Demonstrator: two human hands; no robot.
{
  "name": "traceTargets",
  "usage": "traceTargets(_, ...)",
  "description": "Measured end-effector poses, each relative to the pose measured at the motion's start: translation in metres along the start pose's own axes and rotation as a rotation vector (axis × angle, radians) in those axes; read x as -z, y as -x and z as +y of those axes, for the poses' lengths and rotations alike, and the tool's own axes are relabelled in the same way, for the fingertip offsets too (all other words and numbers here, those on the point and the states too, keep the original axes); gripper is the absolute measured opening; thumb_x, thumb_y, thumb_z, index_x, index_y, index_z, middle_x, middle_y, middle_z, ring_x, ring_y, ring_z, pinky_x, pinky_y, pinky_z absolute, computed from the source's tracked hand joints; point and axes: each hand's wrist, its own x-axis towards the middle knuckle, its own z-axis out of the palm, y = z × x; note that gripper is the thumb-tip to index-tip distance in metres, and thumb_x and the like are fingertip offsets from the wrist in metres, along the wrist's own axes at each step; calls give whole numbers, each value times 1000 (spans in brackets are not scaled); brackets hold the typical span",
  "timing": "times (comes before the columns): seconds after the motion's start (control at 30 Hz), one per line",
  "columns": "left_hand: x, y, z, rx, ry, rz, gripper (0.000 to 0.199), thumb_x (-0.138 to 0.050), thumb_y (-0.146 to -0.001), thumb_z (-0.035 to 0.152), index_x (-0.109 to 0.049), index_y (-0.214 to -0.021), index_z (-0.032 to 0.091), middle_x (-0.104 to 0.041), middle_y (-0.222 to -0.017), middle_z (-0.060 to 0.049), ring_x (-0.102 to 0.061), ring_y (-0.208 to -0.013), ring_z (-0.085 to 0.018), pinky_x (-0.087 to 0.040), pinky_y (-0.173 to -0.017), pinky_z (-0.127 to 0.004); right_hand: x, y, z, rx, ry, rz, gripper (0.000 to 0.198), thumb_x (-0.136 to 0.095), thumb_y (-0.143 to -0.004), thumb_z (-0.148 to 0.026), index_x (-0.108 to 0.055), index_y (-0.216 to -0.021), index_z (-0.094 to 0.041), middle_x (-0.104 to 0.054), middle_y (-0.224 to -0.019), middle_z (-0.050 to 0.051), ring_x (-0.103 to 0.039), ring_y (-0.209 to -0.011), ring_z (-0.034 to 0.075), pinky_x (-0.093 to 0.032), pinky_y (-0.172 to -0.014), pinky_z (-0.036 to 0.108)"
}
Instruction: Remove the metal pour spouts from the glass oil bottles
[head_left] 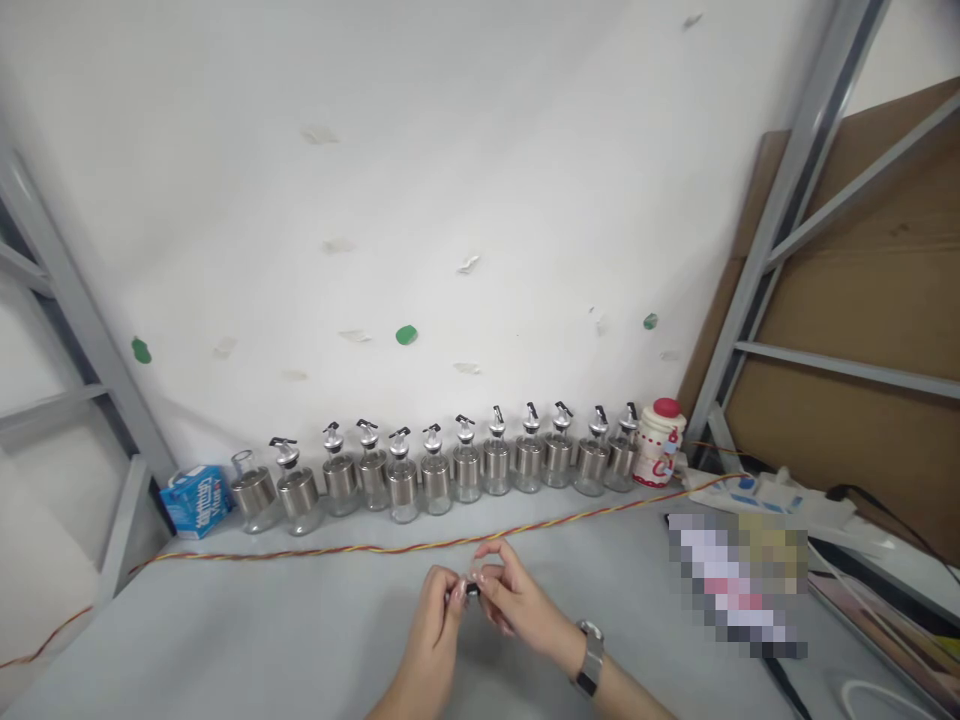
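Above the grey table, my left hand [435,620] and my right hand [521,600] meet fingertip to fingertip. Between them is a small black piece [472,590], mostly hidden by the fingers, so its exact kind does not show. Thumb and fingers of my left hand are closed on one side of it. From the other side my right hand pinches it, one finger arched above. Beyond the hands stands a row of several glass-and-steel bottles [403,488] with silver and black pouring spouts. The leftmost bottle [255,492] has a bare glass neck.
A red and yellow twisted cord [420,548] crosses the table before the bottles. A blue box [196,502] stands at the left end, a cream jar with a red lid [660,445] at the right. A pixelated item [731,585] and a white power strip [795,510] lie farther right.
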Motion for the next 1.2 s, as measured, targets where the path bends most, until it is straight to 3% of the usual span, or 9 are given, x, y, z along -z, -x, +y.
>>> traceTargets(0.13,-1,-1,-4,12,51,9,26,-35,-85,40,-42,-69,20,-46,-67,2,-45,-66,-14,-35,-65,-25,-2,2,-1,-29,38,-63,44,-40,-78,-55,-30,-103,-20,-49,-47,-9,-37,-29,6,-26,-26,14)
traceTargets(0.33,-4,-2,-16,52,113,-1,30,-39,-81,46,-43,-69,20,-49,-65,2,-47,-66,-14,-36,-66,-27,-5,4,3,7,90,23,49,-39,-81,-50,-26,-119,-22,-52,-59,-6,-46,-38,8,-38,-32,17)
traceTargets(0.63,-6,-4,-3,88,272,-28,32,-44,-78,49,-43,-65,20,-49,-59,3,-46,-58,-12,-37,-60,-24,-5,2,7,8,73,36,51,-42,-81,-48,-26,-120,-20,-49,-55,-7,-42,-35,6,-33,-30,16)
traceTargets(0.73,-6,-5,3,152,312,-25,34,-44,-76,52,-44,-64,20,-44,-56,5,-41,-53,-11,-34,-55,-22,-6,1,4,-16,57,40,49,-41,-80,-52,-29,-114,-19,-50,-54,-7,-45,-37,7,-35,-32,16)
traceTargets(0.87,-3,-7,5,267,273,98,36,-50,-70,55,-46,-64,20,-42,-61,5,-41,-59,-11,-34,-56,-20,-5,-2,6,-63,103,95,44,-42,-76,-59,-37,-96,-20,-48,-47,-9,-42,-33,7,-34,-31,15)
traceTargets(0.93,-1,-7,4,324,279,136,37,-52,-67,57,-47,-66,20,-45,-65,4,-45,-65,-12,-36,-61,-20,-5,-4,9,-149,101,90,45,-42,-72,-63,-38,-84,-20,-47,-41,-9,-41,-29,7,-31,-28,15)
traceTargets(1.03,-2,-8,1,324,291,153,37,-54,-66,56,-46,-63,20,-47,-64,4,-46,-67,-11,-37,-64,-20,-5,-5,12,-333,4,-21,54,-35,-69,-71,-43,-66,-17,-46,-36,-6,-41,-25,7,-30,-24,15)
traceTargets(1.13,-7,-10,-3,302,329,110,39,-56,-64,55,-44,-59,19,-42,-54,7,-41,-52,-8,-33,-49,-17,-6,-5,14,-431,-153,-124,65,-24,-70,-73,-45,-51,-15,-46,-35,-3,-39,-24,6,-27,-22,16)
traceTargets(1.2,-9,-12,-6,345,384,88,43,-59,-60,58,-40,-55,19,-38,-45,9,-33,-41,-6,-25,-39,-17,-6,-5,14,-456,-232,-118,69,-19,-71,-74,-46,-48,-14,-46,-35,-2,-38,-23,6,-24,-21,16)
